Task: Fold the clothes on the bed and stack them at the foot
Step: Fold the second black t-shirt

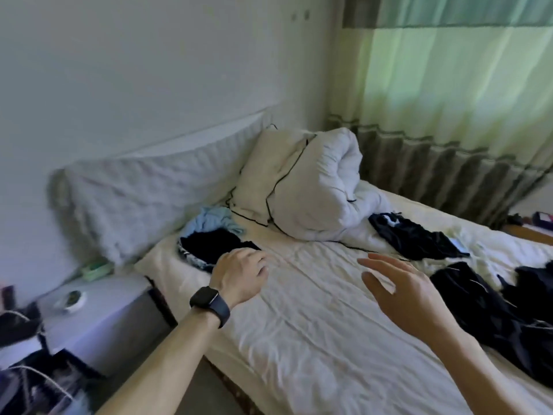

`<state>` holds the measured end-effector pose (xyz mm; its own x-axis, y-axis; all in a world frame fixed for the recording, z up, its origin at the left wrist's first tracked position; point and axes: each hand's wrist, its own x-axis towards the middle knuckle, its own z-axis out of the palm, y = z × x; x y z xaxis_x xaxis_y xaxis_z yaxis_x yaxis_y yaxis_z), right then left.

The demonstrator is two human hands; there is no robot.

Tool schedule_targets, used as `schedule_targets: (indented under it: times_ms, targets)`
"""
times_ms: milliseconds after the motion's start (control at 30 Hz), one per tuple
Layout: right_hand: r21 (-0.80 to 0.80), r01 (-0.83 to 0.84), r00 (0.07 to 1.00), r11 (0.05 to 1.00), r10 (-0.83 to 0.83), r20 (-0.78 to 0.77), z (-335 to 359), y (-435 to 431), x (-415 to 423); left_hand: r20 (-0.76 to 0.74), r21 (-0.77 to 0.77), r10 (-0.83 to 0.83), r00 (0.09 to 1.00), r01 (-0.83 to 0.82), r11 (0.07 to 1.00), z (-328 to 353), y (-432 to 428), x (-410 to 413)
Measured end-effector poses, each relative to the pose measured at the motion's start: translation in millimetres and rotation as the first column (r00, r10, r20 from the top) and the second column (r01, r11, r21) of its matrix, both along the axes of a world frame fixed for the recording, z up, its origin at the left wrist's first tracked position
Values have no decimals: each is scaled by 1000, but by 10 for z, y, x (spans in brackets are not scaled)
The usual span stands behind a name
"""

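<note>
Over the bed [299, 339], L grip [239, 274] hangs loosely curled, holding nothing, just beside black cloth [215, 247] w/ blue cloth [214, 221] behind it. R grip [401, 292] spread wide, empty. More dark clothes [478, 310] lie unfolded at right.

I see: bed sheet [314, 339] cream-white, plain; duvet [317, 190] white, thin black piping; light blue garment [212, 220]; black garment [209, 247], edge flecked white; far garment [416, 238] black, small white marks; near heap [478, 310] black to navy; curtain [449, 85] pale green, grey band low; watch [209, 304] black; nightstand [113, 319] grey.
</note>
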<state>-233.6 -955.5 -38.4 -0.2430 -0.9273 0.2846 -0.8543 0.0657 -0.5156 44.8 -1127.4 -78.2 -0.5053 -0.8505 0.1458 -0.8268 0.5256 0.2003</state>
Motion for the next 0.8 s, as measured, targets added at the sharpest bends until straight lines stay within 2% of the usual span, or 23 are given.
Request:
schedule_targets:
  times_ms: [133, 300, 533, 800]
  targets:
    - [-20, -113, 994, 993, 112, -16, 123, -630, 688, 24, 2, 122, 992, -122, 992, 128, -326, 943]
    - [-30, -198, 978, 980, 196, -68, 195, -1267, 1244, 14, -8, 188, 982, -188, 982, 274, -681, 1559]
    - [-75, -240, 971, 968, 241, 0, -1, -2272, 1680, 1, -51, 221, 975, -221, 974, 400, -1588, 1978]
    - [-105, -239, 971, 965, 237, -27, -154, -3801, 1635, -22, -88, 247, 969, -248, 965, 428, -2987, 2021]
